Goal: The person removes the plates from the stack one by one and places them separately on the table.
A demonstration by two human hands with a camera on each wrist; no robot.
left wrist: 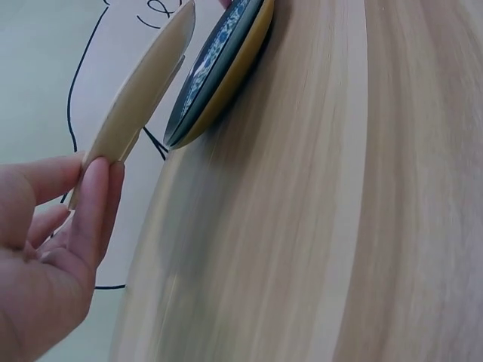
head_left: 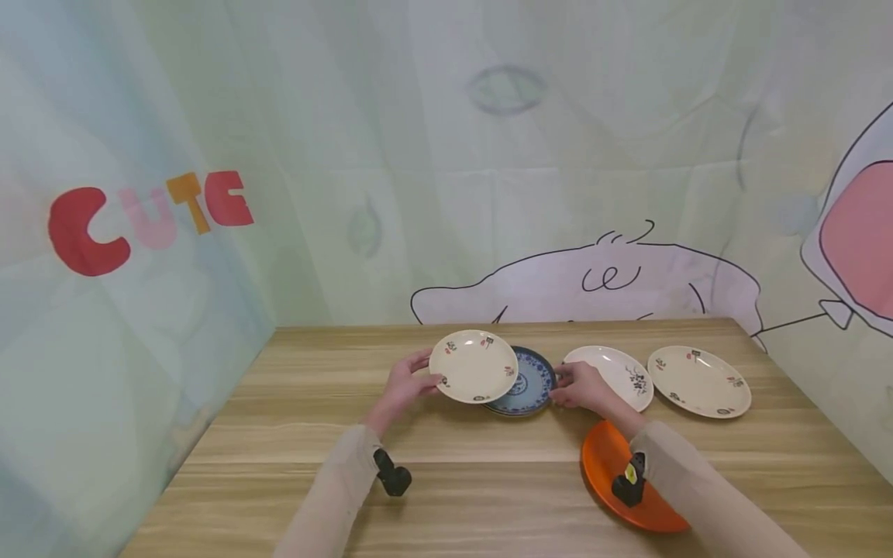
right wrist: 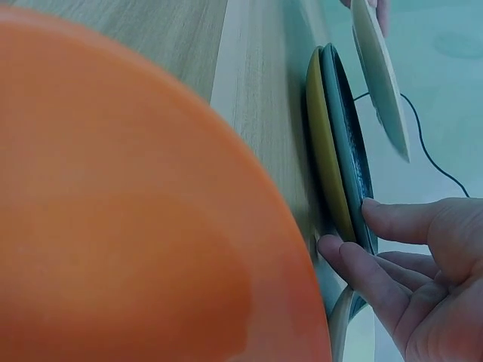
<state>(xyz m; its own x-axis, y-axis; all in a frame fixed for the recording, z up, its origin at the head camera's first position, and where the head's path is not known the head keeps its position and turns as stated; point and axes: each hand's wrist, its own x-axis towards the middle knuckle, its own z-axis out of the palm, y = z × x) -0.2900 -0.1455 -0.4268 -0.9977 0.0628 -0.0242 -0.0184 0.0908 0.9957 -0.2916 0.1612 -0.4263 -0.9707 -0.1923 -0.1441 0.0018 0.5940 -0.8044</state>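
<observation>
In the head view my left hand (head_left: 410, 381) pinches the left rim of a small cream plate (head_left: 474, 368) with little printed motifs. It is held up over the left part of a blue patterned plate (head_left: 526, 384). The left wrist view shows the cream plate (left wrist: 139, 90) tilted, apart from the blue one. Beneath the blue plate lies a yellow plate (right wrist: 324, 143), stacked on the table. My right hand (head_left: 580, 385) grips the blue plate's right rim, thumb on top and fingers low at the side, as the right wrist view shows.
A white plate (head_left: 607, 368) with a dark floral print lies right of the right hand. Farther right is an oval cream plate (head_left: 700, 382). An orange plate (head_left: 614, 480) sits under the right forearm, nearer the front. A printed curtain (head_left: 446, 194) stands behind the wooden table (head_left: 446, 504).
</observation>
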